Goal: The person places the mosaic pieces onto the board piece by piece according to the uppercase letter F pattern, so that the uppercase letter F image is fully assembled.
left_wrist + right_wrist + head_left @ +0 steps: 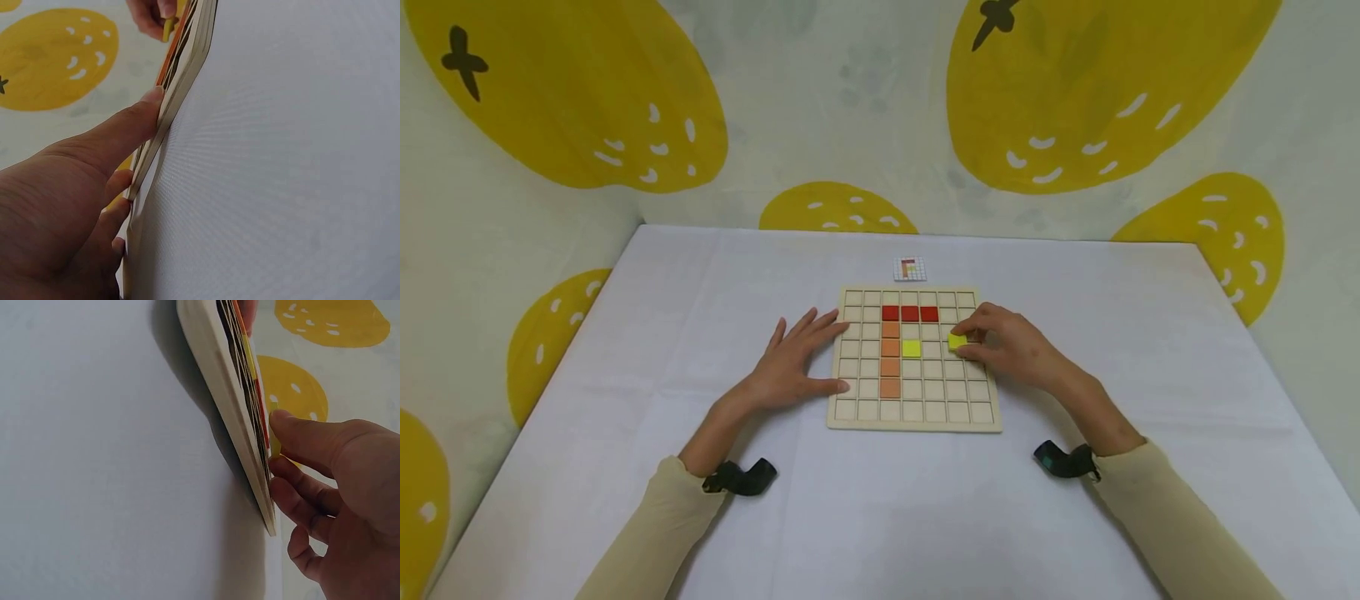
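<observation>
A wooden grid board lies on the white table. Red tiles form a short row near its top, and orange tiles run down a column below the leftmost red one. One yellow tile sits in a cell just right of that column. My right hand pinches a second yellow tile between thumb and fingers, over the board's right side. With fingers spread, my left hand rests at the board's left edge; in the left wrist view its thumb touches the rim.
A small pattern card with a printed grid lies behind the board. White cloth covers the table. Behind stands a pale backdrop with big yellow fruit shapes. A dark wrist camera sits at each sleeve cuff.
</observation>
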`<action>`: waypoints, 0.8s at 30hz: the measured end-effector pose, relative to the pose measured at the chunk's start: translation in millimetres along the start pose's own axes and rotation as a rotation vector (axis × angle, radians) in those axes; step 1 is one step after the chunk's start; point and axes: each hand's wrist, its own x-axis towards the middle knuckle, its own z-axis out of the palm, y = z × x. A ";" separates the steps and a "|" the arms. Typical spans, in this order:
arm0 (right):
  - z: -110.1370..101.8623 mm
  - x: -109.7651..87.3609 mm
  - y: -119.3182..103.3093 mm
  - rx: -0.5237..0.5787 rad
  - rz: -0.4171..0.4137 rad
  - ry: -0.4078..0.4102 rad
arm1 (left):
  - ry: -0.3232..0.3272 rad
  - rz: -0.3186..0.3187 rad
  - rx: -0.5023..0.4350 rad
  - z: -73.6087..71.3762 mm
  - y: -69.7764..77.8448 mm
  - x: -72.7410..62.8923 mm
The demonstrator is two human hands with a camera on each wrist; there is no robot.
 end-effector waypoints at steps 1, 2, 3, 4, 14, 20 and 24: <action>0.7 0.8 -0.7 -0.009 0.001 0.000 | 0.001 0.001 0.000 0.2 -0.2 0.1; 1.6 1.7 -1.5 -0.019 0.004 -0.001 | 0.000 0.002 0.000 0.4 -0.5 0.1; 2.5 2.6 -2.3 -0.031 0.007 -0.002 | 0.000 0.003 0.001 0.5 -0.7 0.1; 3.3 3.4 -3.2 -0.041 0.007 -0.002 | 0.001 0.004 0.001 0.7 -1.0 0.0; 10.8 7.6 -13.9 -0.041 0.057 -0.014 | 0.004 0.007 0.002 2.4 -2.3 -0.5; 14.2 10.4 -19.0 -0.028 0.059 -0.020 | 0.006 0.005 0.001 1.3 -0.6 -0.6; 15.9 11.9 -21.1 -0.023 0.061 -0.024 | 0.006 0.003 0.001 0.8 0.2 -0.5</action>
